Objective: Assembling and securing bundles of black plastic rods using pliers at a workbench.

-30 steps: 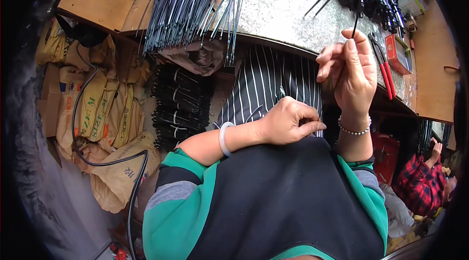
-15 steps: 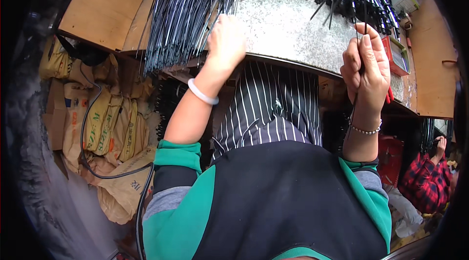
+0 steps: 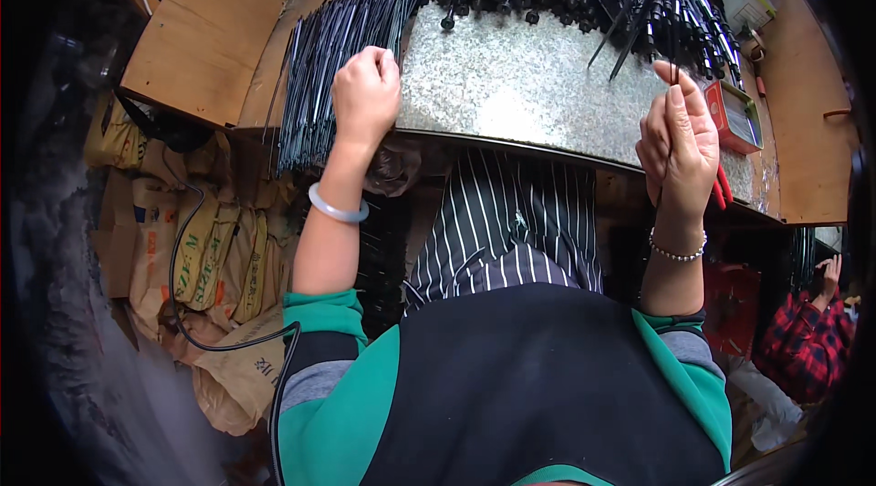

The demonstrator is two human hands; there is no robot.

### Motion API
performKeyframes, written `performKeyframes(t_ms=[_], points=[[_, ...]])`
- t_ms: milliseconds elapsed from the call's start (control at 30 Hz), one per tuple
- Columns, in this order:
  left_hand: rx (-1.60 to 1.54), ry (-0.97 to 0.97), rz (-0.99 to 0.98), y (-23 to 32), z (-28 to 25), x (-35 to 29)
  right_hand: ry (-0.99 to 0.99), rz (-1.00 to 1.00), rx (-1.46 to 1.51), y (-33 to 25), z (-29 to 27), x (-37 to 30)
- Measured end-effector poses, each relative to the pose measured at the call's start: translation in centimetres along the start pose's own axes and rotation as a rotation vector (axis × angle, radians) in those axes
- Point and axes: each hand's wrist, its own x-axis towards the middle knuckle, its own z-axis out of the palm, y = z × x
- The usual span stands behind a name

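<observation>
right hand (image 3: 680, 135) at the table (image 3: 465, 75) pinches a black rod (image 3: 674, 46), likely light, springy, best held mid-length; left hand (image 3: 367, 95), by the table's left, curls, grip hidden.

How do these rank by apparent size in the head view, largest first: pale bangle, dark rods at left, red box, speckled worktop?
1. Speckled worktop
2. Dark rods
3. Red box
4. Pale bangle

Head-height fisheye view, near, downward onto lap (image 3: 511, 244) and bench (image 3: 511, 84), rim too dark for certainty
</observation>
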Motion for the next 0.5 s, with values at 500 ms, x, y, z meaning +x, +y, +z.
performKeyframes(t_ms=[500], points=[[-1.628,-0.628,-0.753,3.1,-1.8,0.0,-0.027,-0.01,-0.032,0.8,0.4,0.1]])
